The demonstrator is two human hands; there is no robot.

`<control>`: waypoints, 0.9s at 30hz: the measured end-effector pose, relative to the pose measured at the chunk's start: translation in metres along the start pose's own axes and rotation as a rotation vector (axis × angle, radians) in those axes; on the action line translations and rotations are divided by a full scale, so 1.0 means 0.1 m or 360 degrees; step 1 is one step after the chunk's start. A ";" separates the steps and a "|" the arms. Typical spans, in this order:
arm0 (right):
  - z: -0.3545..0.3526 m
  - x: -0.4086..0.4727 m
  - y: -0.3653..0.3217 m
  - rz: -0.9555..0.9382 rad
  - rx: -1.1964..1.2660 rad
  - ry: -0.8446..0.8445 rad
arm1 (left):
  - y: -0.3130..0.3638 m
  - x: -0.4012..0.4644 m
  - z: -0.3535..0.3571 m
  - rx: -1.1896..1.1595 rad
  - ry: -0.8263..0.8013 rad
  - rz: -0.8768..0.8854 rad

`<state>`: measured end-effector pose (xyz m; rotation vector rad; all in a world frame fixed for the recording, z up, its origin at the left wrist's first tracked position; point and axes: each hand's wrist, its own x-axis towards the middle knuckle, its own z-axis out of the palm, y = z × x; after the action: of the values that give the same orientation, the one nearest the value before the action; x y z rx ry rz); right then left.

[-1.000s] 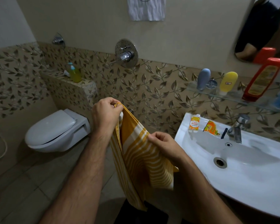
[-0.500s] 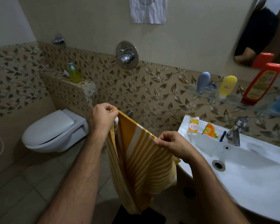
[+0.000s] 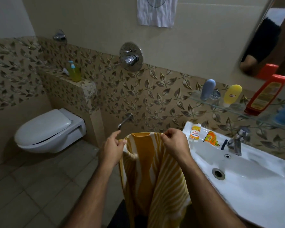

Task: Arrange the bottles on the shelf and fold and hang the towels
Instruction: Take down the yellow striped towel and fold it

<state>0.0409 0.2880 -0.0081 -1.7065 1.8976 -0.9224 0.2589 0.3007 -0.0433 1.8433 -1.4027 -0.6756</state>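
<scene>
Both hands' grip pinching striped towel (image 3: 153,175), its lower end cut off

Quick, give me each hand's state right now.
Left hand: pinches the top edge of the yellow striped towel.
Right hand: pinches the same towel's top edge at the other end.

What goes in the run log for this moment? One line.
step: folding towel | left hand: pinches top edge | right hand: pinches top edge | yellow striped towel: hangs down beside sink | hung: not yet
</scene>
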 end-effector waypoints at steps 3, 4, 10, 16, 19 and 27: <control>0.04 0.00 -0.02 -0.0174 0.0025 -0.0111 | 0.12 -0.09 0.07 -0.0111 -0.0174 0.0191; 0.06 -0.01 -0.03 -0.0261 0.0024 -0.0186 | 0.18 -0.11 0.09 -0.0171 -0.0281 0.0270; 0.02 -0.04 0.03 -0.0540 0.0045 -0.0419 | 0.37 0.03 0.17 -0.0285 -0.0892 0.0486; -0.15 -0.05 0.11 -0.0574 0.0168 -0.0497 | 0.45 0.07 0.17 -0.0506 -0.1261 0.0440; -0.21 -0.06 0.14 -0.0535 0.0185 -0.0559 | 0.45 0.10 0.19 -0.0422 -0.1261 0.0495; -0.20 -0.07 0.11 -0.0299 -0.0016 -0.0542 | 0.61 0.00 0.25 0.0112 -0.0360 0.0602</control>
<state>0.0203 0.2987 -0.0037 -1.9316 1.5439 -0.6358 0.2038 0.2859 -0.0101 1.5246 -1.8818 -0.6584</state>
